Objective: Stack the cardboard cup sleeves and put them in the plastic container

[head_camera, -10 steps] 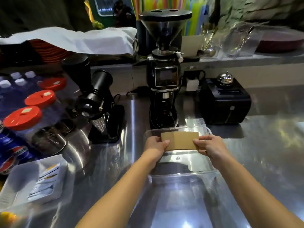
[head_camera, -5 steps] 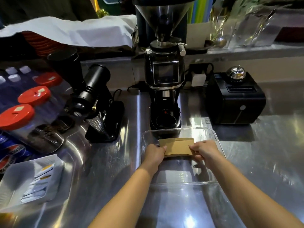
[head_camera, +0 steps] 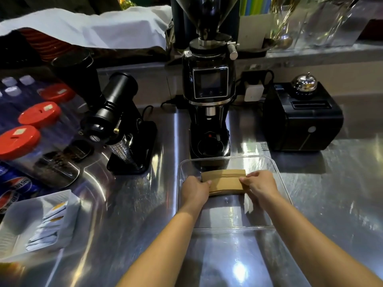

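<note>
A flat stack of brown cardboard cup sleeves (head_camera: 224, 181) lies inside the clear plastic container (head_camera: 278, 184) on the steel counter, in its far half. My left hand (head_camera: 195, 190) grips the stack's left end. My right hand (head_camera: 260, 184) pinches its right end. Both hands reach down inside the container's walls. The number of sleeves in the stack cannot be made out.
A tall black coffee grinder (head_camera: 209, 96) stands just behind the container. A slanted black grinder (head_camera: 116, 112) is at the left, a black box with a chrome bell (head_camera: 301, 117) at the right. Red-lidded jars (head_camera: 39, 112) and a white sachet tray (head_camera: 39, 222) line the left side.
Both hands have carried the sleeve stack from above the container's far rim down into it. The camera has tilted down and closer.
</note>
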A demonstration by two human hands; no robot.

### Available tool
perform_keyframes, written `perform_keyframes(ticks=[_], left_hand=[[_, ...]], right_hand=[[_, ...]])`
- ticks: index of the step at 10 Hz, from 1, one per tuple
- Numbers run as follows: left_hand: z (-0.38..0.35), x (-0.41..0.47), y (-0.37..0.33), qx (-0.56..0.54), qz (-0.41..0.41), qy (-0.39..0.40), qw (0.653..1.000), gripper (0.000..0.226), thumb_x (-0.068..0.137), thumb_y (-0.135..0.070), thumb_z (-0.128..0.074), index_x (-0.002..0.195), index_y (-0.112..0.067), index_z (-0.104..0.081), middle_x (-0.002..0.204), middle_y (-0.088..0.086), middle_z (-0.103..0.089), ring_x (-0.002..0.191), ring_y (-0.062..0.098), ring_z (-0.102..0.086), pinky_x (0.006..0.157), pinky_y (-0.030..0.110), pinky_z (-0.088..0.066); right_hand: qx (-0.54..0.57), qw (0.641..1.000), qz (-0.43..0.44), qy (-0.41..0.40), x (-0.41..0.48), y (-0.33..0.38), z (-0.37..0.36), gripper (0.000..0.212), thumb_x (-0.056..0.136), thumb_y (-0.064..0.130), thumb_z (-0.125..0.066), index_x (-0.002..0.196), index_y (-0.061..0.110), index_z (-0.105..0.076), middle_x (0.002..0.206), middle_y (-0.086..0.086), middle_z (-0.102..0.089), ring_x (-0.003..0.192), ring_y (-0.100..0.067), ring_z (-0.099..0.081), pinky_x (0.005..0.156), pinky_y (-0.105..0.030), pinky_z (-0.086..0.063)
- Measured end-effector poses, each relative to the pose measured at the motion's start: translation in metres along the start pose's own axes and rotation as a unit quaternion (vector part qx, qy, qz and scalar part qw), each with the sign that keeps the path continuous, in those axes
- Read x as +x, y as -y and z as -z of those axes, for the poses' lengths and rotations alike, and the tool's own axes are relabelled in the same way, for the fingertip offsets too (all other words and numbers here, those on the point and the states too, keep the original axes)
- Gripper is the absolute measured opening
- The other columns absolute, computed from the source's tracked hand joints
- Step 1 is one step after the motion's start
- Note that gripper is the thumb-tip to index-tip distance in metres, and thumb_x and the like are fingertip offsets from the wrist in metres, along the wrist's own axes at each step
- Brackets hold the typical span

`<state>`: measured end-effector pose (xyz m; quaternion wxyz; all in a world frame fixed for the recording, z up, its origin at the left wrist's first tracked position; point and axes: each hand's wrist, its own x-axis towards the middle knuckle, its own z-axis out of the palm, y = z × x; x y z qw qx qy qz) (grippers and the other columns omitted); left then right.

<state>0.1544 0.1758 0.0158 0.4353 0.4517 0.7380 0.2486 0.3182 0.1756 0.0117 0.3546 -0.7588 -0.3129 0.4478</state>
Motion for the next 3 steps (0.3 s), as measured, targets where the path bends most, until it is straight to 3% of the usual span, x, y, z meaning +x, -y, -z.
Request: perform_keyframes(ticks=[1, 2, 3], left_hand=[[0.001, -0.006, -0.004, -0.027, 0.016, 0.007, 0.999, 0.035, 0.086, -0.028, -0.058, 0.059, -0.015, -0.04, 0.071, 0.009, -0.056, 0.079, 0.033, -0.058, 0.063, 0.029, -0.039], [0.007, -0.015, -0.014, -0.021, -0.031, 0.015, 0.999, 0.025, 0.088, -0.036, -0.05, 0.081, -0.012, -0.051, 0.087, 0.005, -0.057, 0.085, 0.026, -0.052, 0.072, 0.031, -0.039], [0.021, -0.03, -0.028, 0.067, -0.128, -0.058, 0.988, 0.042, 0.087, -0.04, -0.05, 0.121, -0.014, -0.051, 0.126, 0.007, -0.056, 0.116, 0.026, -0.05, 0.091, 0.032, -0.041]], right_hand=[[0.003, 1.0, -0.008, 0.013, -0.001, -0.001, 0.002, 0.016, 0.083, 0.016, -0.064, 0.09, 0.002, -0.06, 0.095, -0.019, -0.064, 0.093, -0.035, -0.061, 0.086, -0.05, -0.052], [-0.049, 0.998, 0.028, 0.012, -0.003, 0.003, 0.006, 0.042, 0.086, 0.026, -0.06, 0.119, 0.001, -0.05, 0.115, -0.017, -0.058, 0.104, -0.031, -0.054, 0.085, -0.042, -0.044], [-0.108, 0.988, 0.113, -0.003, -0.019, 0.022, 0.017, 0.055, 0.085, 0.031, -0.06, 0.13, 0.006, -0.042, 0.136, -0.014, -0.05, 0.121, -0.029, -0.048, 0.095, -0.039, -0.039]])
